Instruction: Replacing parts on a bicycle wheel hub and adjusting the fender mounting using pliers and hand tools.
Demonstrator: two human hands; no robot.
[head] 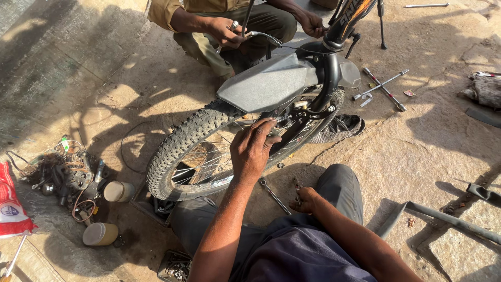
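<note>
A bicycle front wheel with a knobby black tyre (175, 149) lies in front of me under a grey mudguard (271, 81) and a black fork (329, 78). My left hand (253, 151) reaches onto the wheel, fingertips at the brake parts by the fork's lower end; whether it grips anything is hidden. My right hand (307, 201) rests on the stone ground beside my knee, fingers closed around a small metal tool (297, 189). A spanner (274, 196) lies on the ground between my hands.
A crouching person's hands (227, 31) hold a brake cable at the handlebar. A cross wrench (383, 89) lies at the right. A heap of parts (62, 175), two tins (119, 191) and a red bag (13, 201) sit left. A rubber strip (443, 214) lies right.
</note>
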